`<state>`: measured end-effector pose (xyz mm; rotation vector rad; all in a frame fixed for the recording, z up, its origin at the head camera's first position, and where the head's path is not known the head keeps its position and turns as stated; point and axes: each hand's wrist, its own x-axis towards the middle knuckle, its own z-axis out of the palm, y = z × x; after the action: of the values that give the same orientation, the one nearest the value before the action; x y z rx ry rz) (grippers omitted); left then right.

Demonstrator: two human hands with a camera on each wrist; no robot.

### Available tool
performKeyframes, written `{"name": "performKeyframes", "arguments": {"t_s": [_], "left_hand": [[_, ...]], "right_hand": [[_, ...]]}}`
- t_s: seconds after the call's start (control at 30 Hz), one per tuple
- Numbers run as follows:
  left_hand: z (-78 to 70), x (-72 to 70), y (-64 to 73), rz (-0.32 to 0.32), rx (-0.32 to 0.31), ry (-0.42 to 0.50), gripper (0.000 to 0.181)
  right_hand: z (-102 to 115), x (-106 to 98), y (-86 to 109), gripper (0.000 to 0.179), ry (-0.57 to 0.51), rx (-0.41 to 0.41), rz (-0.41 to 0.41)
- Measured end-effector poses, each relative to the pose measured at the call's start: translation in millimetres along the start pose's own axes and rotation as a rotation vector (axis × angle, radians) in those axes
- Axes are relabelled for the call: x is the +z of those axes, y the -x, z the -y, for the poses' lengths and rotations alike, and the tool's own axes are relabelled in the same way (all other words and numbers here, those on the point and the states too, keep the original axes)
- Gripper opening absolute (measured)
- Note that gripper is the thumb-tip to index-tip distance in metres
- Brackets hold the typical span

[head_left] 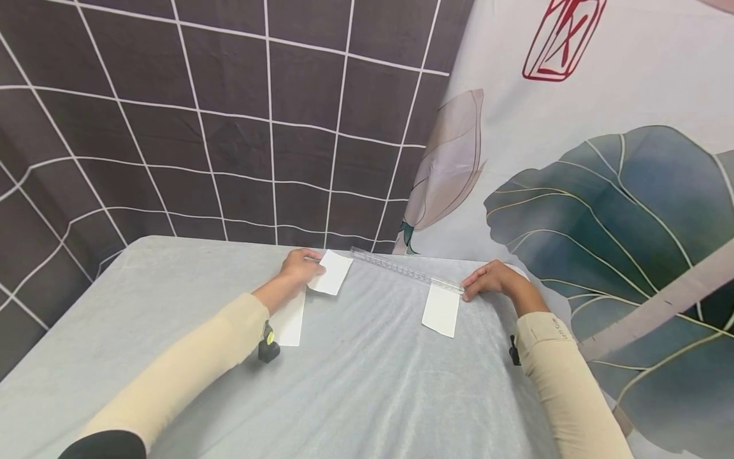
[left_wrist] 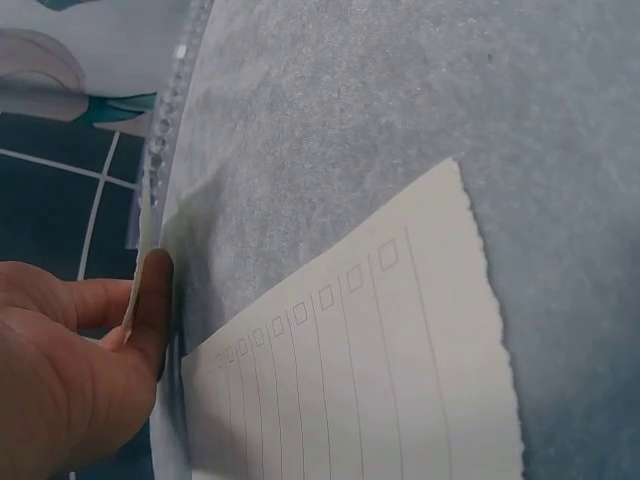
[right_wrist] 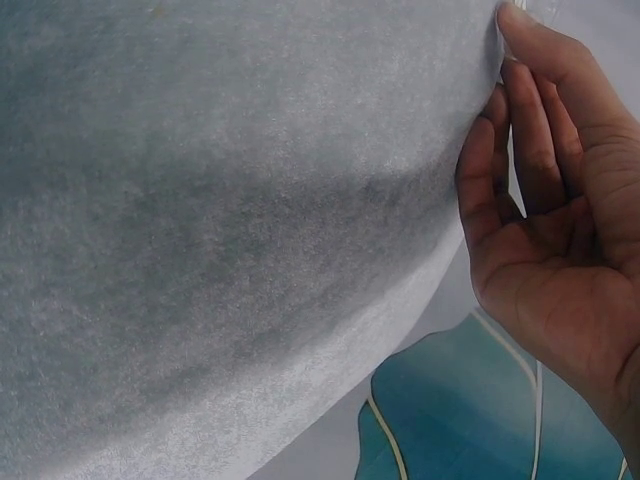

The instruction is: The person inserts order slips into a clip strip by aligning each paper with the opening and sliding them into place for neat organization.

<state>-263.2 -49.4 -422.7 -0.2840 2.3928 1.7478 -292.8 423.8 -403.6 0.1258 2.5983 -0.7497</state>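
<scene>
My left hand (head_left: 301, 268) pinches a small piece of white paper (head_left: 332, 273) between thumb and fingers, near the table's far edge. The left wrist view shows that paper (left_wrist: 142, 240) almost edge-on. Below this hand lies a torn-edged paper strip (left_wrist: 330, 400) printed with lines and small boxes, partly covered by the forearm in the head view. My right hand (head_left: 493, 279) pinches the near right end of a clear ruler (head_left: 395, 265), which slants away to the left. Another white paper piece (head_left: 441, 312) lies with its top at the ruler's right end; the overlap is hard to make out.
A pale grey cloth covers the table (head_left: 355, 389). Behind it hangs a dark grid-patterned curtain (head_left: 229, 127), and to the right a white one with a large leaf print (head_left: 619, 191). The table's far edge runs just beyond both hands.
</scene>
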Motion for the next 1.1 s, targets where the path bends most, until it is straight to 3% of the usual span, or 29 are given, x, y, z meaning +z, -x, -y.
{"name": "performKeyframes", "arguments": {"t_s": [0.83,1.1], "left_hand": [[1.6,14.7,-18.9,0.02,-0.019,0.004,0.047],[-0.8,19.2,-17.8,0.016,0.018,0.016,0.046]], "right_hand": [[2,1,1.9,0.036,-0.008,-0.006,0.0],[2,1,1.5,0.036,-0.01,0.007,0.001]]}}
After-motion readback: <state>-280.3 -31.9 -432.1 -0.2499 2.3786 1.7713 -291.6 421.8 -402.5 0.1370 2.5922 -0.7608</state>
